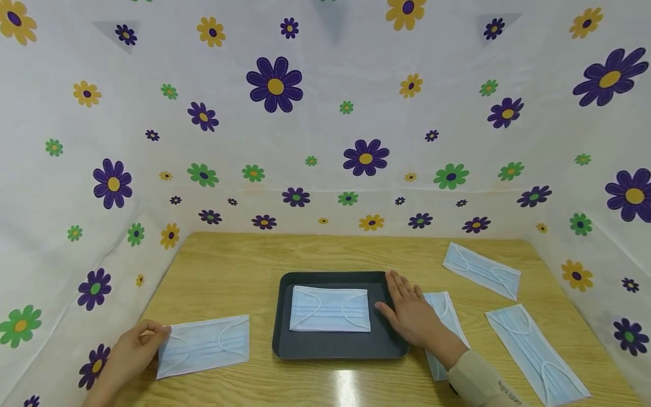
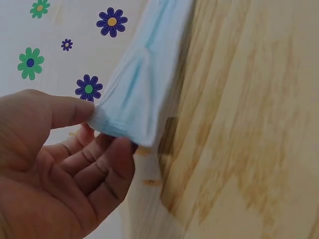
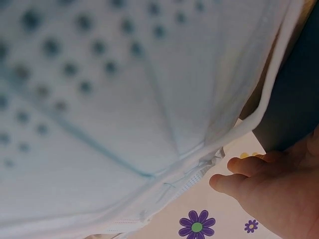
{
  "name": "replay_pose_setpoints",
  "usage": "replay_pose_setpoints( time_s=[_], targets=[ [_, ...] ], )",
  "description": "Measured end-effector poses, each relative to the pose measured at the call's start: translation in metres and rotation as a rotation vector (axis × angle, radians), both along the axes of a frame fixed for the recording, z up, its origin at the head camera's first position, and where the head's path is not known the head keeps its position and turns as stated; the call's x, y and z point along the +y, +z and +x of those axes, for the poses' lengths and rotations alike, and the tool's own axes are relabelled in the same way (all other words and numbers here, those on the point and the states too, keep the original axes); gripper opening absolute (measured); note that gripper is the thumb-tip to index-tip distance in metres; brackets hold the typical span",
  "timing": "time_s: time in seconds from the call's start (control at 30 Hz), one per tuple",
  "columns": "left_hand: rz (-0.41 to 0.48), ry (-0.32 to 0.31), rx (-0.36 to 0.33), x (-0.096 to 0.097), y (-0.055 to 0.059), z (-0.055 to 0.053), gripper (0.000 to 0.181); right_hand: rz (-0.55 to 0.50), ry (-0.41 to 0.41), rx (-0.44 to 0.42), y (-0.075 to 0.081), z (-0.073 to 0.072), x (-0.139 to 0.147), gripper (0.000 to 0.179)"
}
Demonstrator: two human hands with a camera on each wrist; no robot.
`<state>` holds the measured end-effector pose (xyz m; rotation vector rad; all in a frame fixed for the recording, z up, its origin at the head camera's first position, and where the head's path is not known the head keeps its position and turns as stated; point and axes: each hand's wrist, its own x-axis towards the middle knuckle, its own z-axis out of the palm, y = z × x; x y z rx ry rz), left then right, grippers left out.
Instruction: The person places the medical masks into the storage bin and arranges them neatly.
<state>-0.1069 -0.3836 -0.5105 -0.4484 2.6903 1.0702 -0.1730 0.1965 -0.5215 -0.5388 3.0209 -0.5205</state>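
Observation:
At the left of the head view, my left hand (image 1: 133, 351) pinches the left end of a pale blue face mask (image 1: 205, 346). In the left wrist view the thumb and fingers grip this mask's end (image 2: 127, 107), which tilts up from the wood. My right hand (image 1: 413, 315) rests with extended fingers on the right rim of a dark grey tray (image 1: 346, 347). Another face mask (image 1: 330, 310) lies flat inside the tray, ear loops upward. Under my right wrist is a partly hidden face mask (image 1: 441, 308), which looms large and blurred in the right wrist view.
Two more face masks lie on the right of the wooden table (image 1: 229, 254): one farther back (image 1: 483, 271), one nearer the front (image 1: 539, 356). A white curtain (image 1: 315, 130) printed with flowers encloses the table at the back and both sides.

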Motion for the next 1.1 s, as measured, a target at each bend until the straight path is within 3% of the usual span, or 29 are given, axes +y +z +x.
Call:
replay_pose_setpoints(
  time_s=[0.2, 0.27, 0.47, 0.6, 0.87, 1.0, 1.1],
  targets=[
    [0.018, 0.019, 0.067, 0.007, -0.002, -0.008, 0.047, 0.006, -0.008, 0.002, 0.0, 0.0, 0.0, 0.08],
    [0.042, 0.042, 0.047, 0.009, -0.003, -0.009, 0.053, 0.003, -0.003, -0.003, -0.001, -0.001, 0.0, 0.08],
    [0.268, 0.127, -0.07, 0.014, -0.011, -0.013, 0.082, -0.007, 0.0, -0.014, -0.003, -0.002, 0.0, 0.081],
    [0.262, 0.118, -0.093, 0.02, -0.012, -0.017, 0.094, 0.001, -0.004, -0.008, -0.004, -0.003, 0.001, 0.081],
    [0.263, 0.097, -0.054, 0.027, -0.009, -0.016, 0.073, 0.003, 0.0, -0.004, -0.003, -0.003, 0.001, 0.081],
    [0.303, 0.105, -0.021, 0.029, -0.005, -0.016, 0.061, 0.004, -0.003, -0.012, -0.002, -0.002, 0.001, 0.081],
    [0.357, 0.107, -0.014, 0.03, -0.003, -0.017, 0.063, 0.003, -0.006, -0.017, -0.002, -0.002, 0.001, 0.081]
  ],
)
